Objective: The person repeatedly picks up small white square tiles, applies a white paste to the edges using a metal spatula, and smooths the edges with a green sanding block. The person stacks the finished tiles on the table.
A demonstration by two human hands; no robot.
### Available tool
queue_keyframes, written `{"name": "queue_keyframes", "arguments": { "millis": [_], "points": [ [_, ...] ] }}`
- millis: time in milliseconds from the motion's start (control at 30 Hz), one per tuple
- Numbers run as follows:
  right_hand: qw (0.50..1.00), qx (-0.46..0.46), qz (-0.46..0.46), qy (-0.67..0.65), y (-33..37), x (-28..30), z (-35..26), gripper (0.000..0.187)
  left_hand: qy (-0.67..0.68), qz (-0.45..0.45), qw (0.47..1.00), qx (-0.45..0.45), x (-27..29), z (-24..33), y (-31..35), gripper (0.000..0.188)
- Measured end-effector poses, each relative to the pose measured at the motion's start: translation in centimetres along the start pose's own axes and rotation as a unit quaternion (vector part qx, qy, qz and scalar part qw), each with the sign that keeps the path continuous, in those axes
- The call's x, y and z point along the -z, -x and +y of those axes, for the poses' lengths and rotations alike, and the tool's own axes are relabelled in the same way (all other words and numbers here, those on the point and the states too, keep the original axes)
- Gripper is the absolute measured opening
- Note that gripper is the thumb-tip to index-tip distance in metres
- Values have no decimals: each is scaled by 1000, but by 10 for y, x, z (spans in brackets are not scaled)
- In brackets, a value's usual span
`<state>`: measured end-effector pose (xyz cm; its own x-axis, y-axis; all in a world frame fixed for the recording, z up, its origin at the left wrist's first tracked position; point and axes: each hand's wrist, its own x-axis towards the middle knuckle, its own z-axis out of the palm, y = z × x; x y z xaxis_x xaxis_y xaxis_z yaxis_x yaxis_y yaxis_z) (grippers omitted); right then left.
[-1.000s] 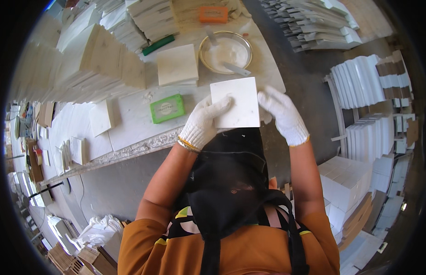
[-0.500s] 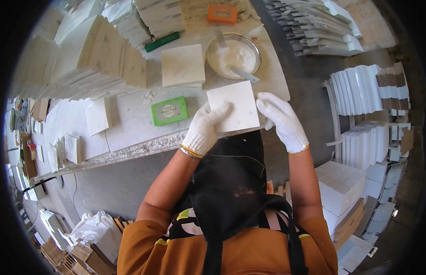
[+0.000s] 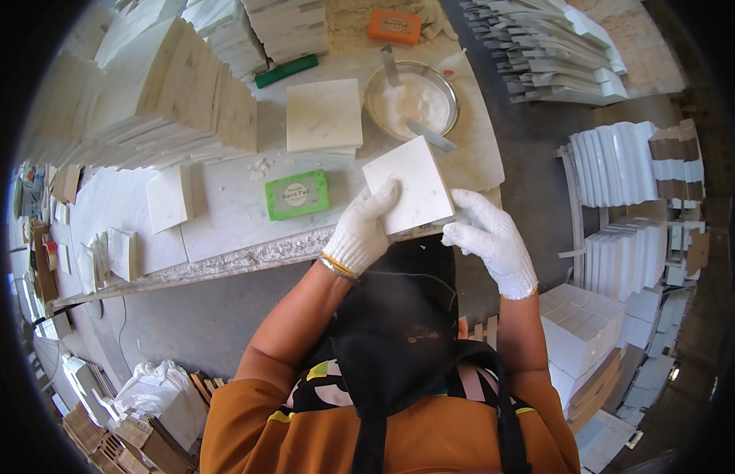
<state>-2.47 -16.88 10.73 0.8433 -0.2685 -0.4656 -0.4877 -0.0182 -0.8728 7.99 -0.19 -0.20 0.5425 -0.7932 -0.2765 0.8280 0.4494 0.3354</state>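
Left hand (image 3: 358, 231), white-gloved: the thumb lies flat on the face of a square white tile (image 3: 415, 186), clamping its left side; the other fingers are hidden behind. Right hand (image 3: 495, 243), also gloved: the fingers are partly curled, with the uppermost at the tile's right edge; from where I stand, I cannot tell whether they pinch it. The tile is held tilted in front of the body, overlapping the front of the bench (image 3: 233, 217) in view.

Good practice, in my judgement: spread the support across two opposite edges, keep the thumb light on the face, and let the second hand bear weight before the first loosens. Corners would seem the likeliest part to chip, so clearance from the metal bowl (image 3: 371, 99) matters.

Surface: beyond the tile, that round bowl contains white material (image 3: 423, 93); one flat blade (image 3: 431, 135) lies across its near rim and another (image 3: 391, 66) at its far side. To its left is a short pile of square tiles (image 3: 323, 117); nearer stands a green box (image 3: 297, 195), with pale crumbs (image 3: 261, 167) beside it. An orange box (image 3: 394, 27) sits at the far end, and tall tile stacks (image 3: 166, 87) crowd the left.

Room: across the grey floor (image 3: 514, 146), to the right, stand more stacked white slabs (image 3: 612, 162) and a block of packed white pieces (image 3: 581, 316).
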Motion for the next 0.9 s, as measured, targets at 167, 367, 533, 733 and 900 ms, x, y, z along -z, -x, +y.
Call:
{"name": "queue_keyframes", "arguments": {
  "millis": [167,367,533,733,900],
  "points": [
    [993,85,33,68,6,-11,-1,55,76,-64,995,34,-10,1,6,64],
    [968,175,100,153,16,-31,-4,48,113,-75,990,23,-2,-7,6,62],
    [931,274,123,210,21,-42,-3,42,153,-99,983,25,12,-16,6,59],
    [910,315,139,230,22,-46,-3,41,158,-101,982,17,11,-19,10,51],
    [958,222,144,109,9,-38,16,41,83,-60,994,-30,-11,-11,18,64]
  ]
}}
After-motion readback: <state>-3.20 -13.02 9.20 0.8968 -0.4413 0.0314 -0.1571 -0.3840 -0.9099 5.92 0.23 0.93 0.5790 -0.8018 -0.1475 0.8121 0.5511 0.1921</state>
